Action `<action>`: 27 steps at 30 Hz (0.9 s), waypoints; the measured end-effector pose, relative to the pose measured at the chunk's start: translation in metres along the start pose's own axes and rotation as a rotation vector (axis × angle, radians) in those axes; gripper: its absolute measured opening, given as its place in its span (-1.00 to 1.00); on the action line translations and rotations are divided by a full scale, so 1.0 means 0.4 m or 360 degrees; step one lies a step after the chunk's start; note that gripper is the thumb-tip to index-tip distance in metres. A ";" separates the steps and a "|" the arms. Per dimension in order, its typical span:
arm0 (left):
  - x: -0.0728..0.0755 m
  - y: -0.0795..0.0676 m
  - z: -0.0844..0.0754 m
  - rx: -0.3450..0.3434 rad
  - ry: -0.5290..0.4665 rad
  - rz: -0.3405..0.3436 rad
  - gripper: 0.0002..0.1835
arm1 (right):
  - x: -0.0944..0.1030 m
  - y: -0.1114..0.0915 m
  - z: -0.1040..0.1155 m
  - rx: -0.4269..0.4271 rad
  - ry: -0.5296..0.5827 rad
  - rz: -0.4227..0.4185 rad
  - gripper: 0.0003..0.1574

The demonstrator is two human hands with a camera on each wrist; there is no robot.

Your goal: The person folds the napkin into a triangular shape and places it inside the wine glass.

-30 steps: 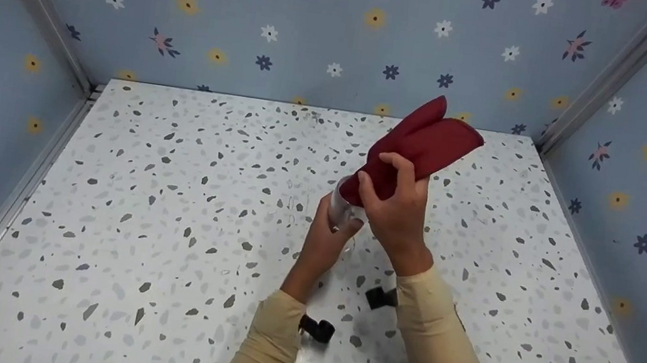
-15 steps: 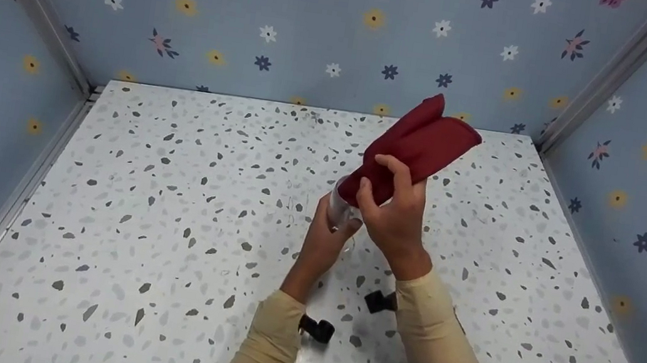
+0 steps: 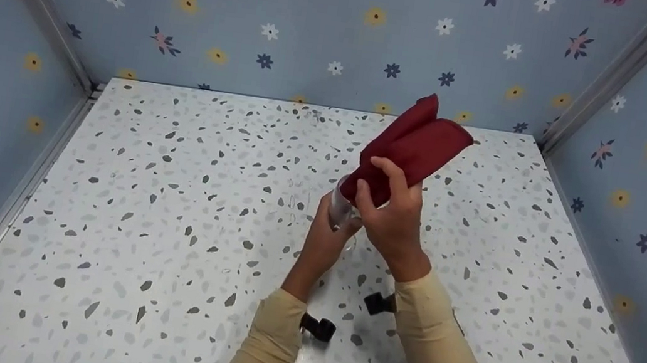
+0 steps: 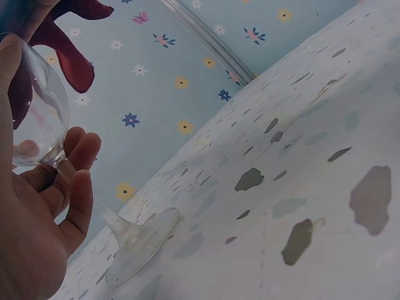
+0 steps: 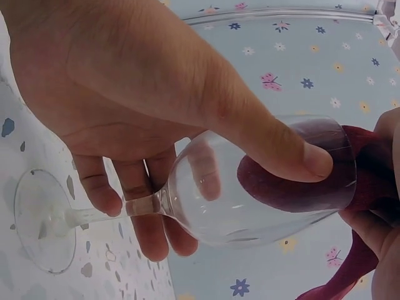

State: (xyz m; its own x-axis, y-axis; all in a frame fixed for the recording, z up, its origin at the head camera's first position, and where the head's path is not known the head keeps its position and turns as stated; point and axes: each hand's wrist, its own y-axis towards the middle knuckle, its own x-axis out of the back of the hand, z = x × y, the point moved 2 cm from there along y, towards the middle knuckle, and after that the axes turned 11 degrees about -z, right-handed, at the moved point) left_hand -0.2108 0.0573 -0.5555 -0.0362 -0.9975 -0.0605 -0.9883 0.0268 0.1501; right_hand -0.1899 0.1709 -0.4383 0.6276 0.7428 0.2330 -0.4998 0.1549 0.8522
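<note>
A clear wine glass [image 5: 231, 215] lies tilted in my left hand [image 3: 324, 242], whose fingers curl round the bowl and upper stem, thumb along the bowl. Its round foot [image 4: 140, 250] hangs by the speckled tabletop in the left wrist view; whether it touches cannot be told. A dark red cloth napkin [image 3: 420, 147] has its gathered lower end inside the bowl, while the upper part fans out in folds beyond the rim. My right hand [image 3: 397, 220] pinches the napkin just outside the rim between thumb and fingers. The right hand's palm side is hidden in the head view.
The white speckled table [image 3: 162, 247] spreads beneath both hands. Blue flowered panels [image 3: 319, 29] rise at the back and both sides, joined by metal corner posts. Black camera mounts [image 3: 318, 328] stick out from both wrists.
The right hand and the napkin have shifted slightly left and down toward the glass. The left hand and glass stay almost where they were.
</note>
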 end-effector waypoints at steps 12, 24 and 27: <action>-0.002 0.000 -0.001 0.0053 -0.0013 -0.0006 -0.14 | -0.001 -0.010 -0.003 0.0029 -0.0028 -0.0020 -0.49; -0.001 -0.003 -0.003 0.0032 0.0002 -0.0022 -0.16 | -0.002 -0.016 -0.002 0.0095 -0.0029 -0.0032 -0.49; -0.003 -0.003 -0.005 0.0039 0.0019 -0.0024 -0.17 | 0.000 -0.018 0.000 0.0096 -0.0033 -0.0027 -0.49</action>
State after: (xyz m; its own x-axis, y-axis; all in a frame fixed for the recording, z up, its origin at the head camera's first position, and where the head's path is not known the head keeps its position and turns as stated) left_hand -0.2095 0.0583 -0.5538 -0.0196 -0.9985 -0.0507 -0.9921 0.0131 0.1249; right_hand -0.1864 0.1697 -0.4443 0.6485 0.7265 0.2273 -0.4523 0.1276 0.8827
